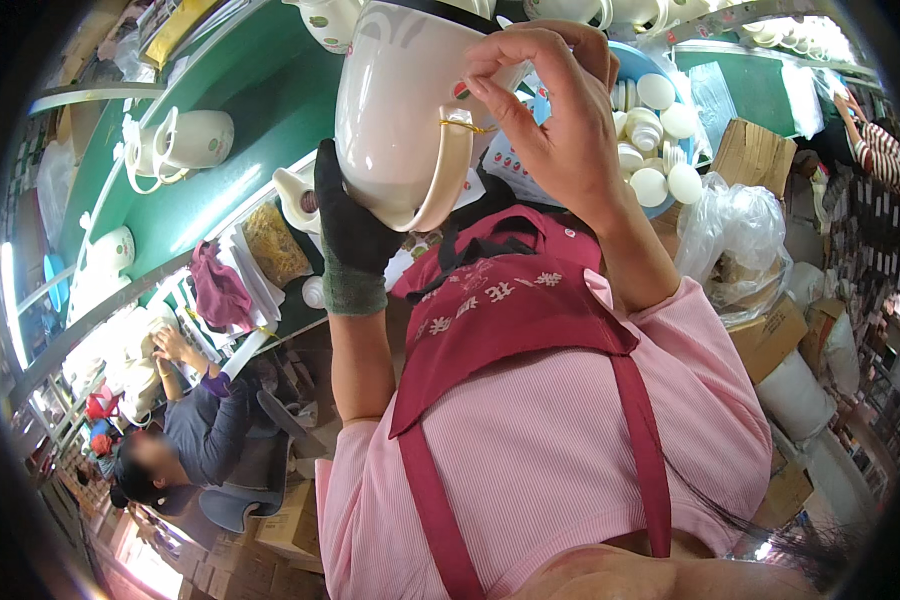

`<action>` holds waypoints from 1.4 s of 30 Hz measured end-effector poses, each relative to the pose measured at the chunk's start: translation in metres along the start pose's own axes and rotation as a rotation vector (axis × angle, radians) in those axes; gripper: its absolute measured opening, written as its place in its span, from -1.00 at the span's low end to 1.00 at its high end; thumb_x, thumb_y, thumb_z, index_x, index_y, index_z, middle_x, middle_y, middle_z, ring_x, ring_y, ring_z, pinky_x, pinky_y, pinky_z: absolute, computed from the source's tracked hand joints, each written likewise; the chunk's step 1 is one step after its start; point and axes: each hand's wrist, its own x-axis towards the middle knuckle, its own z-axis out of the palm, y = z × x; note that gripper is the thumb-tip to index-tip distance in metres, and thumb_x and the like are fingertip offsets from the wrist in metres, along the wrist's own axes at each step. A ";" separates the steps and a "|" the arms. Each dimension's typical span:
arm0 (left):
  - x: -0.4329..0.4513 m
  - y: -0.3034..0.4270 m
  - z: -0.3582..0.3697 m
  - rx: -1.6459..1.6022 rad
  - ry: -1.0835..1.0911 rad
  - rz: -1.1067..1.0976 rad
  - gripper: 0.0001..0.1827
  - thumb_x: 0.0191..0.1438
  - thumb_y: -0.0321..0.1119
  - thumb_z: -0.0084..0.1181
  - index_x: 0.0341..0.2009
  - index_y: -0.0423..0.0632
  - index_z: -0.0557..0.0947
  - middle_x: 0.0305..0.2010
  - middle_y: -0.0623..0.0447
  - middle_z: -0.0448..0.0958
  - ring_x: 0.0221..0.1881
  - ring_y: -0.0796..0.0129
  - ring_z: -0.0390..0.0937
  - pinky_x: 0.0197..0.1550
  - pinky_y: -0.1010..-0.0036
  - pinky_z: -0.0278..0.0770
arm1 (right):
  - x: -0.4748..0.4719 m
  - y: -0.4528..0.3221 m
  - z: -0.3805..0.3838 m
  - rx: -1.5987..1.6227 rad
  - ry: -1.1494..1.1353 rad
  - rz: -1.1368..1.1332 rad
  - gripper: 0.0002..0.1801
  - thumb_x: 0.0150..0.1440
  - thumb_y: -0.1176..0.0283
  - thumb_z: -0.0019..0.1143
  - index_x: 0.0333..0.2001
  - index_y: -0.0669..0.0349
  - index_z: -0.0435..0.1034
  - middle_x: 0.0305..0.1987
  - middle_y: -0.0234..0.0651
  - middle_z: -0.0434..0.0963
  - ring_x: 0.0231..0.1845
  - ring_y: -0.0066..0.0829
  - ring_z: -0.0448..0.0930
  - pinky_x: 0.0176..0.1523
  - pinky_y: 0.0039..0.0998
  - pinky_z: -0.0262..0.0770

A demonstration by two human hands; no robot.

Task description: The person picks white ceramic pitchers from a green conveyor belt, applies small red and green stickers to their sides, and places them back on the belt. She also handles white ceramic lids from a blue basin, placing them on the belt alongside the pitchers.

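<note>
My left hand (360, 225), in a black and green glove, holds a large white glazed jug (390, 112) from its lower side. A thin gold tie (461, 126) circles the top of the jug's handle (450, 172). My bare right hand (562, 112) is raised over the jug's side, thumb and forefinger curled close together. The thumb tip is at a small red and green sticker (461, 91) above the handle; whether the fingers grip it cannot be made out. Behind the right wrist lies a sheet of similar stickers (506, 161).
A blue basin (634, 61) holds several white round lids (652, 187). White jugs (202, 139) stand on the green conveyor belt (270, 97). Papers and a maroon cloth (221, 289) lie at left. A co-worker (202, 427) sits at left. Cardboard boxes (769, 337) are at right.
</note>
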 end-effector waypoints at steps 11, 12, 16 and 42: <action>-0.002 0.000 0.002 -0.271 0.068 -0.142 -0.47 0.13 -0.40 0.13 0.18 -0.18 0.31 0.16 -0.16 0.45 0.11 0.11 0.54 0.09 0.22 0.60 | -0.004 0.010 0.012 -0.050 0.157 -0.014 -0.46 0.02 0.39 0.44 0.08 0.07 0.38 0.12 -0.31 0.46 0.07 -0.28 0.48 0.19 -0.26 0.24; -0.005 -0.006 0.001 -0.269 0.100 -0.214 -0.29 -0.06 -0.36 0.34 0.18 -0.16 0.32 0.12 -0.12 0.46 0.10 0.18 0.51 0.11 0.26 0.53 | -0.003 0.011 0.013 0.001 0.187 0.023 -0.44 0.04 0.38 0.42 0.11 0.10 0.36 0.17 -0.27 0.43 0.10 -0.27 0.46 0.19 -0.26 0.25; -0.011 -0.022 -0.005 0.058 0.082 -0.135 -0.13 -0.23 -0.36 0.51 0.18 -0.14 0.33 0.08 -0.07 0.46 0.11 0.26 0.46 0.14 0.31 0.45 | -0.005 0.030 0.019 0.240 0.101 0.214 -0.28 0.18 0.29 0.32 0.31 0.26 0.14 0.36 -0.09 0.19 0.31 -0.26 0.28 0.27 -0.28 0.26; 0.103 -0.142 -0.128 0.959 0.452 0.157 -0.50 -0.09 -0.10 0.35 -0.04 0.00 0.59 -0.13 -0.07 0.53 -0.04 -0.02 0.46 0.07 0.04 0.32 | -0.086 0.090 0.075 0.682 0.019 0.916 -0.61 0.20 0.60 0.20 0.10 0.21 0.35 -0.24 -0.45 0.53 -0.24 -0.73 0.48 -0.17 -0.68 0.41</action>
